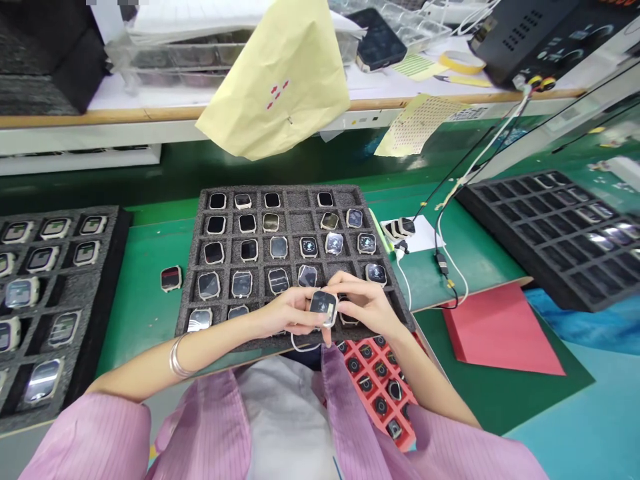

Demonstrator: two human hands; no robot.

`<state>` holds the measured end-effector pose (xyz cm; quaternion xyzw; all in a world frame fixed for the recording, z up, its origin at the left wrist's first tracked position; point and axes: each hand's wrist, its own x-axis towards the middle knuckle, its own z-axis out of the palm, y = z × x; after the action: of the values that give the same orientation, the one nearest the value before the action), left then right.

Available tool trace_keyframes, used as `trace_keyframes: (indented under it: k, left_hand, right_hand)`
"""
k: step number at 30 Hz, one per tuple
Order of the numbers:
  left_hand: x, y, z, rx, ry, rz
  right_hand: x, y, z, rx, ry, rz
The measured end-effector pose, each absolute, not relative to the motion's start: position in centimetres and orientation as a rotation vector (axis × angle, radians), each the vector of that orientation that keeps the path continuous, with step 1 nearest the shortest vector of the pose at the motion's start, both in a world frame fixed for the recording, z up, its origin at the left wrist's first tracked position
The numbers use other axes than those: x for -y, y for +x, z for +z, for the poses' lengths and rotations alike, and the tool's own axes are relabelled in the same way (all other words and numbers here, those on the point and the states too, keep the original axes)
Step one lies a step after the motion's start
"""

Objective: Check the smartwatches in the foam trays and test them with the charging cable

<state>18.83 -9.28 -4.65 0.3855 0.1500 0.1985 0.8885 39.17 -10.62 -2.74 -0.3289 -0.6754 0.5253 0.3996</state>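
Note:
A smartwatch case (pixel 323 303) without a strap is held above the front of a black foam tray (pixel 300 221). My left hand (pixel 290 310) pinches it from the left, fingers closed around its edge. From the right, my right hand (pixel 363 303) closes its fingers on the same case's edge. The case's dark screen faces up and carries a small pale sticker. Under my hands, the tray's compartments hold several similar watch cases, some with lit screens, and a few compartments are bare. My hands hide part of its front rows.
One watch case (pixel 171 279) lies on the green bench left of the tray. More foam trays stand at left (pixel 111 267) and right (pixel 530 227). A red tray (pixel 373 393) of round-faced parts is by my lap. Cables (pixel 467 177) hang at right; yellow paper (pixel 285 80) overhangs the shelf.

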Motion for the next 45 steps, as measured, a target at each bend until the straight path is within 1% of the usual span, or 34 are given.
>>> trace_keyframes:
  k: [5,14,21,26,29,36,39,42,45]
  left_hand:
    - [9.2,18.6,-5.0,-0.304,0.749,0.415]
    - [9.3,18.7,-4.7,-0.248,0.744,0.373]
    - [9.1,18.5,-4.5,-0.307,0.762,0.408]
    - [9.0,18.6,-4.6,-0.403,0.916,0.47]
    - [8.9,18.7,-4.5,-0.513,0.995,0.503]
    - [9.0,19.0,-4.9,-0.608,0.96,0.581]
    - [9.0,19.0,-5.0,-0.594,0.966,0.589]
    - [9.0,18.8,-4.6,-0.591,0.967,0.569]
    - [9.0,18.5,-4.3,-0.553,0.951,0.491]
  right_hand:
    - [10.9,38.2,-4.2,1.565,-0.829,1.292]
    - [11.0,38.1,-4.1,1.56,-0.774,1.243]
    - [10.8,37.9,-4.1,1.55,-0.81,1.262]
    - [10.6,38.6,-3.7,1.654,-0.832,1.291]
    - [10.7,38.8,-3.4,1.839,-0.929,1.153]
    - [12.0,37.8,-3.1,2.175,-1.13,0.638]
    - [12.2,37.5,-3.0,2.232,-1.186,0.522]
    - [12.1,37.4,-2.8,2.215,-1.172,0.564]
    - [12.0,37.6,-2.4,2.099,-1.097,0.759]
